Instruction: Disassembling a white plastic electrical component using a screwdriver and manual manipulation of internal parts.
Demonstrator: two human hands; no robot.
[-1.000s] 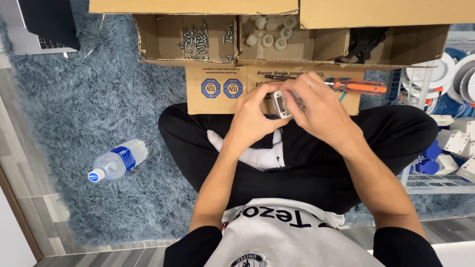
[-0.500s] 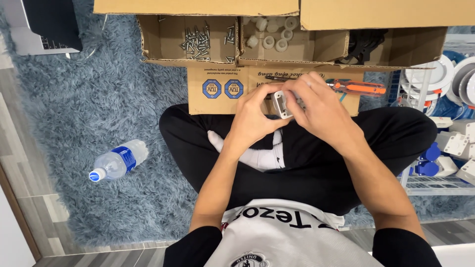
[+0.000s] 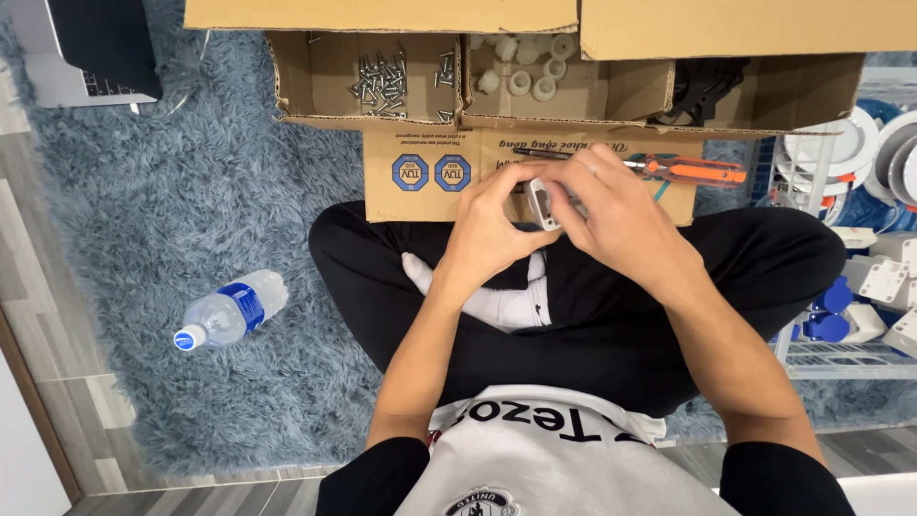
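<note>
A clear plastic water bottle with a blue cap and label (image 3: 229, 312) lies on its side on the shaggy blue-grey rug (image 3: 172, 191), well apart from the work. At centre, the left hand (image 3: 497, 225) curls its fingers closed on a small white plastic fitting (image 3: 542, 203), held above the lap just as half a second ago. The right hand (image 3: 616, 215) likewise pinches the fitting; its grip looks unchanged, so little has advanced. Just beyond lies an orange-handled screwdriver (image 3: 683, 170).
</note>
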